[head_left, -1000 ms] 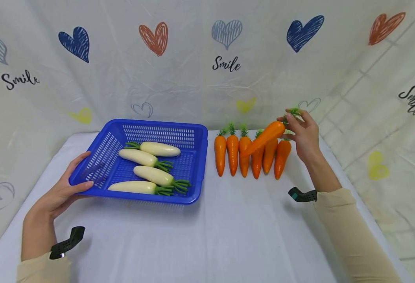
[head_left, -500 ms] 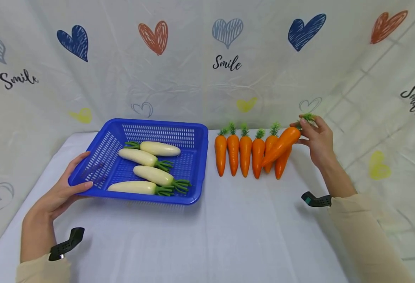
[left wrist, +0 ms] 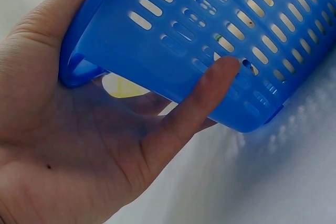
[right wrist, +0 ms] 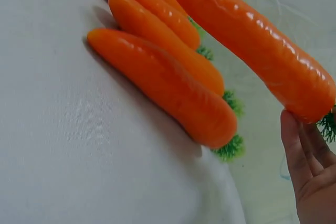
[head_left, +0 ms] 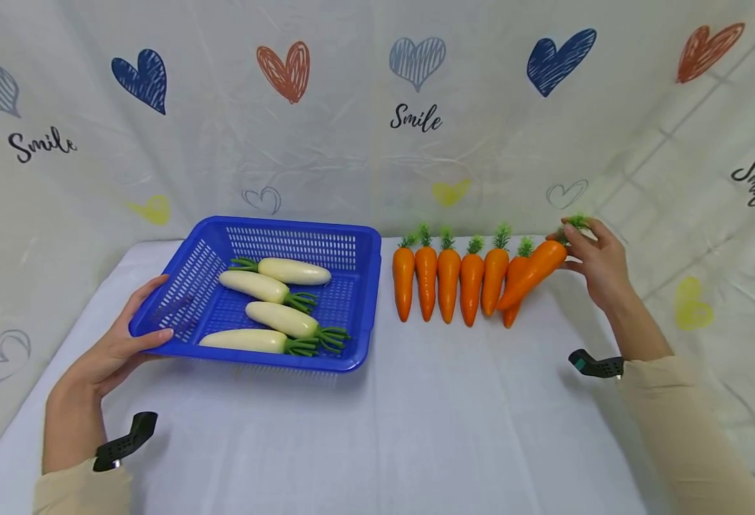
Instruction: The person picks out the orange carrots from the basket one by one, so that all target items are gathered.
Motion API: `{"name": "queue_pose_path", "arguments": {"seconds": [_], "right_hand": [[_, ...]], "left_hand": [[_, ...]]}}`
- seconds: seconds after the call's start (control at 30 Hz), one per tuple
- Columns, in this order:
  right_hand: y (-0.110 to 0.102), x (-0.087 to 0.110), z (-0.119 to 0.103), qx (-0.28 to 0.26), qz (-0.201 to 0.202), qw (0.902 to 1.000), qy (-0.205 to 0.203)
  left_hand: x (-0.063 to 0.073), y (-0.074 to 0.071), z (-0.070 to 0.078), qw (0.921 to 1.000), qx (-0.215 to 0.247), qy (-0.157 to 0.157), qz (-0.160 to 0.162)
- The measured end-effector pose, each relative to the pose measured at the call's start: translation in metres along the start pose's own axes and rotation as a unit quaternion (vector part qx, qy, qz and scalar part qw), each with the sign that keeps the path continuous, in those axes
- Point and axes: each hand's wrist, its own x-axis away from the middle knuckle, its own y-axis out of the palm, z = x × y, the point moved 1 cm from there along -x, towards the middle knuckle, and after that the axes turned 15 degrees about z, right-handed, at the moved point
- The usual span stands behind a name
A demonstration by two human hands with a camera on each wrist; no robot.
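Note:
A carrot (head_left: 533, 273) with a green top hangs tilted from my right hand (head_left: 602, 266), which pinches it by the leafy end. Its tip overlaps the rightmost carrot of the row in the head view. In the right wrist view the held carrot (right wrist: 257, 45) is raised over the lying ones, fingers at its thick end. My left hand (head_left: 109, 350) grips the left end of a blue plastic basket (head_left: 377, 286), thumb over the rim and fingers along the outside wall. Inside the basket lie several white radishes (head_left: 280, 320) with green stems.
Several carrots (head_left: 449, 286) lie side by side right of the basket, green tops toward the back. A white cloth covers the table (head_left: 416, 429). Behind it hangs a pale curtain (head_left: 325, 157) printed with hearts and the word Smile.
My right hand has moved right and slightly nearer with the carrot, from over the middle of the row to its right end. The left hand and basket stay put.

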Motion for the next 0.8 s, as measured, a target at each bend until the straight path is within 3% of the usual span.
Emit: {"name": "queue_pose_path", "arguments": {"seconds": [0.47, 0.8], "right_hand": [[-0.022, -0.008, 0.018, 0.077, -0.001, 0.9958, 0.05], [-0.026, -0.014, 0.031, 0.162, 0.014, 0.9846, 0.065]], "left_hand": [[0.0, 0.0, -0.001, 1.0, -0.004, -0.002, 0.002], [0.001, 0.001, 0.001, 1.0, -0.006, -0.002, 0.003]]}}
